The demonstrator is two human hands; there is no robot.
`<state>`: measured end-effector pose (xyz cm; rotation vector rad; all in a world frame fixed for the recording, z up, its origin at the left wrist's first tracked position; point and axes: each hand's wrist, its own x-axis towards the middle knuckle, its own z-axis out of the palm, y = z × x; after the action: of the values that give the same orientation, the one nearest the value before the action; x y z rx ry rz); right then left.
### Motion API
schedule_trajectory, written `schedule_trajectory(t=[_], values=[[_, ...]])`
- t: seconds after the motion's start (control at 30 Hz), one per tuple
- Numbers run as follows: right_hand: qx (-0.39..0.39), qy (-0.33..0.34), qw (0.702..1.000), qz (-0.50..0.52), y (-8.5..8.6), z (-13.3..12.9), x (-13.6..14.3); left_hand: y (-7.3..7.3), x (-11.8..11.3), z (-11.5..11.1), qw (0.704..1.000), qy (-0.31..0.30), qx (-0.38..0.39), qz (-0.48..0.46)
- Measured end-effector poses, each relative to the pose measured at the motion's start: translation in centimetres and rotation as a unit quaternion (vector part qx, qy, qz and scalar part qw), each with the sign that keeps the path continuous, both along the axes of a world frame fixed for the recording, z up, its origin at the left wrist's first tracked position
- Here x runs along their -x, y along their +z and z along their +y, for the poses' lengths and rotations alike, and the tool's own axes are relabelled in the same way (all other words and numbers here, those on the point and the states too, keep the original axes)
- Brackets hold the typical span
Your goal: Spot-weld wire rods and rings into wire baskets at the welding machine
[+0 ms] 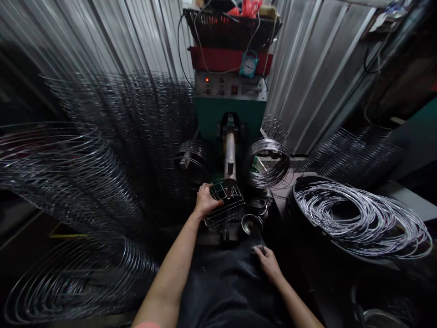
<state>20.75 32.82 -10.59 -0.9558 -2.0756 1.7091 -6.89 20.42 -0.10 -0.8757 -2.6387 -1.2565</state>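
My left hand [206, 201] grips the near left rim of a round wire basket [227, 214], its thumb over the edge. The basket sits tilted beneath the metal arm [230, 157] of a green machine [208, 111]. Over the dark apron [221, 282], my right hand [268, 262] is closed in a pinch. Something small and dark shows at its fingertips, too small to name. Just beyond that hand is a small metal bowl [251, 224], with a second round metal dish [257, 206] behind it.
Stacked wire rings [112, 182] crowd the left side. Wire hoops [268, 164] hang right of the machine arm, and more hoops [191, 157] hang left. At right, a black tub [300, 205] holds loose wire rings [362, 218]. A blue clock [249, 64] hangs above the control panel [232, 85].
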Motion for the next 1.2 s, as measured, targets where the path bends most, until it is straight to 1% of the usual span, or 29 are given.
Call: schedule_trajectory(t=[0.2,0.33,0.4,0.5,0.63,0.7,0.8,0.93,1.03,1.13,1.2], values=[[0.021,-0.03,0.999,-0.029,-0.2,-0.3,-0.2,-0.6,0.8,-0.1,0.999,-0.035,-0.003,-0.031],[0.038,-0.023,0.999,-0.024,-0.1,-0.4,0.1,-0.8,1.1,0.1,0.995,-0.06,-0.013,-0.077],[0.034,-0.013,0.999,-0.011,-0.2,-0.4,0.2,-0.9,1.0,0.1,0.994,-0.057,-0.025,-0.084],[0.022,0.0,1.0,-0.004,-0.5,-0.3,0.1,-0.9,0.7,0.0,0.996,-0.039,-0.039,-0.064],[0.017,0.004,1.0,-0.003,-0.8,-0.3,-0.3,-0.1,0.2,-0.1,0.999,-0.025,-0.012,-0.017],[0.015,0.006,1.0,-0.003,-0.8,-0.2,-0.4,0.2,0.1,-0.1,0.999,-0.03,0.004,-0.016],[0.013,0.007,1.0,-0.005,-0.7,-0.1,-0.4,0.2,0.3,0.1,0.999,-0.036,0.016,-0.025],[0.011,0.011,1.0,-0.005,-0.2,-0.2,-0.3,-0.1,0.8,0.4,0.999,-0.049,0.015,-0.009],[0.01,0.02,1.0,-0.009,0.5,-0.7,-0.6,0.2,0.8,0.2,0.998,-0.066,0.013,-0.022],[0.008,0.054,0.998,-0.012,1.4,-1.4,-1.1,0.2,-0.2,-0.7,0.993,-0.101,0.006,-0.054],[0.007,0.073,0.997,-0.012,2.2,-1.6,-1.4,-0.1,-1.4,-1.5,0.991,-0.124,0.001,-0.058]])
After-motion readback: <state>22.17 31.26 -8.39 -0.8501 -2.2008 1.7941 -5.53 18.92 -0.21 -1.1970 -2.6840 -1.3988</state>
